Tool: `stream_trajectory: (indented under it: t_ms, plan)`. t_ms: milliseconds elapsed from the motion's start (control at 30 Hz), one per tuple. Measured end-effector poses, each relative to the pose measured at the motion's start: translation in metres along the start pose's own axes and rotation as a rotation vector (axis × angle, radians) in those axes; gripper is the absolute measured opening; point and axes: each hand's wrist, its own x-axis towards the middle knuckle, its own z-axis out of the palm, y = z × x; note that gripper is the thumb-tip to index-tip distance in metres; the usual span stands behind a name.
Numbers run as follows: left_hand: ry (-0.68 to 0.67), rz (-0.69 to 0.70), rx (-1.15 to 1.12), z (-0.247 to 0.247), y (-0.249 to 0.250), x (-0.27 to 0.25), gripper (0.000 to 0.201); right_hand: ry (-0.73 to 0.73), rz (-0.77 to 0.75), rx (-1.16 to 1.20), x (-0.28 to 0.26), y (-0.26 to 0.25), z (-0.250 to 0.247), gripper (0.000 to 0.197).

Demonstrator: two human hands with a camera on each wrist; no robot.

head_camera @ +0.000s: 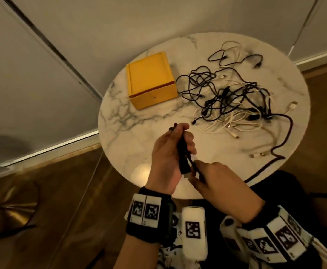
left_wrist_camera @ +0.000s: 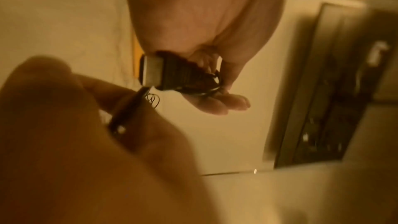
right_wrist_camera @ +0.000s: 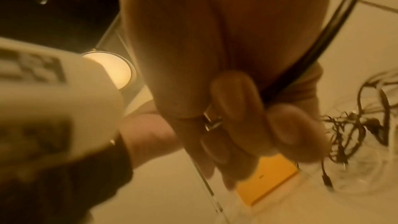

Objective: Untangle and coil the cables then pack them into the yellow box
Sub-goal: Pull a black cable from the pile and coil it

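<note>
My left hand grips a coiled black cable upright over the near part of the round marble table. In the left wrist view the coil shows a metal plug end below the palm. My right hand pinches a loose black strand just beside the coil's lower end; its fingers curl round that strand. The yellow box stands open at the table's far left, also seen in the right wrist view. A tangle of black and white cables lies on the right.
A thick dark cable runs from the tangle over the table's near right edge. Loose white plugs lie near that edge. Wooden floor and white wall panels surround the table. Bare marble lies between the box and my hands.
</note>
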Motion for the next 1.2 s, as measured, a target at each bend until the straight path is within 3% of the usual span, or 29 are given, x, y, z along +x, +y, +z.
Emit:
stream_trajectory:
  t_ms: [200,333,400,500,567,700,767,833,867,933,1000,1200]
  plan:
    - [-0.122,0.135,0.477,0.009,-0.020,0.004,0.021,-0.019,0.072,-0.227,-0.015,-0.008,-0.041,0.020]
    - [-0.132,0.204,0.861,0.005,-0.030,0.014,0.019,-0.056,0.028,-0.266,-0.008,-0.005,-0.069,0.030]
    - [-0.103,0.178,0.948,0.003,-0.030,0.015,0.026,-0.040,-0.005,-0.250,0.001,-0.001,-0.089,0.036]
    - [-0.150,-0.002,0.789,0.005,-0.024,0.005,0.056,-0.098,-0.061,0.050,0.010,0.000,-0.115,0.039]
    - [-0.227,-0.102,0.687,0.011,-0.021,0.003,0.070,-0.033,-0.132,0.289,0.022,0.004,-0.120,0.041]
    - [-0.396,-0.239,0.288,0.039,-0.017,-0.009,0.056,0.291,-0.149,0.655,0.045,0.020,-0.106,0.045]
    - [-0.471,-0.260,0.053,0.057,-0.008,-0.016,0.048,0.384,-0.128,0.892,0.049,0.022,-0.094,0.049]
    - [-0.500,-0.202,-0.122,0.068,0.000,-0.007,0.042,0.483,0.006,1.140,0.049,0.017,-0.087,0.040]
    - [-0.489,-0.154,-0.153,0.072,0.005,-0.002,0.039,0.523,0.074,1.152,0.048,0.016,-0.084,0.040]
    - [-0.434,-0.080,-0.158,0.075,0.012,0.007,0.037,0.592,0.012,0.955,0.049,0.025,-0.077,0.055]
    - [-0.361,-0.056,-0.175,0.072,0.015,0.005,0.041,0.633,-0.043,0.720,0.047,0.036,-0.077,0.058]
    - [-0.241,0.018,-0.218,0.064,0.024,-0.006,0.043,0.691,-0.084,0.508,0.044,0.045,-0.070,0.064]
